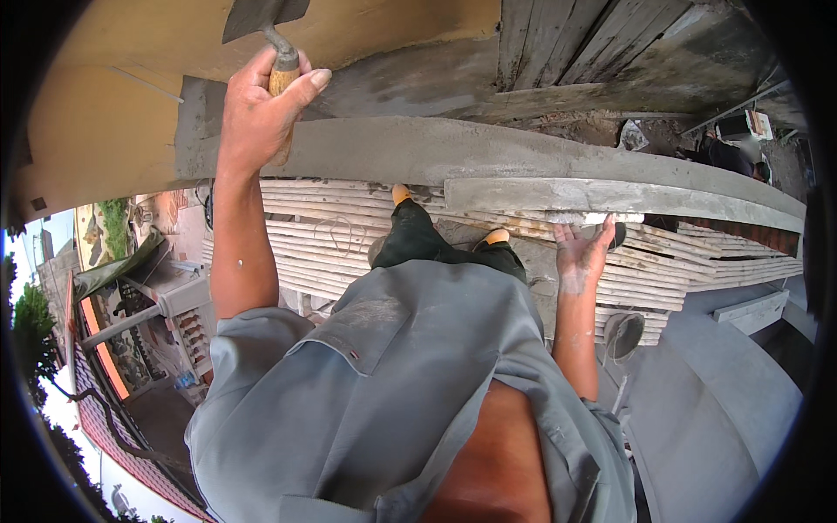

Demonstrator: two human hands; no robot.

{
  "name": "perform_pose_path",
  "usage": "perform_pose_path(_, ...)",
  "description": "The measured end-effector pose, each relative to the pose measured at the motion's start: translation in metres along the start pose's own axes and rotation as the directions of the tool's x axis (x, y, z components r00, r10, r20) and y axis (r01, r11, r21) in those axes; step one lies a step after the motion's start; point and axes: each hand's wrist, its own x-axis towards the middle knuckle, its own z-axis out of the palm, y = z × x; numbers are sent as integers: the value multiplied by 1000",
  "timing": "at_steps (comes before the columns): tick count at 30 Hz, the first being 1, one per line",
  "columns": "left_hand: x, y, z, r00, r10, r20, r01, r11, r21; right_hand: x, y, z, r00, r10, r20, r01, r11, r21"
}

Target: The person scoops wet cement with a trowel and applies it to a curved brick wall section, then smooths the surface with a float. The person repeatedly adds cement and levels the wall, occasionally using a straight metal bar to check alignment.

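Note:
My left hand (266, 113) is wrapped round the wooden handle of a trowel (252, 19), whose flat metal blade is up by the yellow wall (410, 26). My right hand (582, 248) is palm up with fingers apart at the lower edge of a long cement-coated ledge or board (523, 193). A whitish piece (615, 219) lies at its fingertips; I cannot tell whether they touch it. Behind both hands runs a grey rendered concrete band (375, 148). My legs and orange-toed boots (401, 196) stand over a scaffold deck of pale poles (305, 235).
A person in dark clothing (724, 155) is partly seen far right, below. A round bucket-like container (624, 336) is beside my right forearm. Grey curved concrete surfaces (715, 392) fill the lower right. A railing (187, 340), roofs and trees (30, 322) are at left.

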Motion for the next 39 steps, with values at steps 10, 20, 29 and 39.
perform_pose_path(10,57,-59,-2,917,173,359,-146,984,-100,-6,45,12,983,-145,-115,140,989,-52)
perform_pose_path(20,103,-144,-65,826,185,533,-168,983,-80,-72,202,69,985,-97,-141,113,988,109)
perform_pose_path(29,96,-130,-70,772,217,597,-187,976,-112,-57,119,69,894,-319,-314,335,942,-3)
perform_pose_path(39,58,-72,16,615,281,737,-192,959,-206,-71,-50,17,515,-816,-262,827,553,-99)
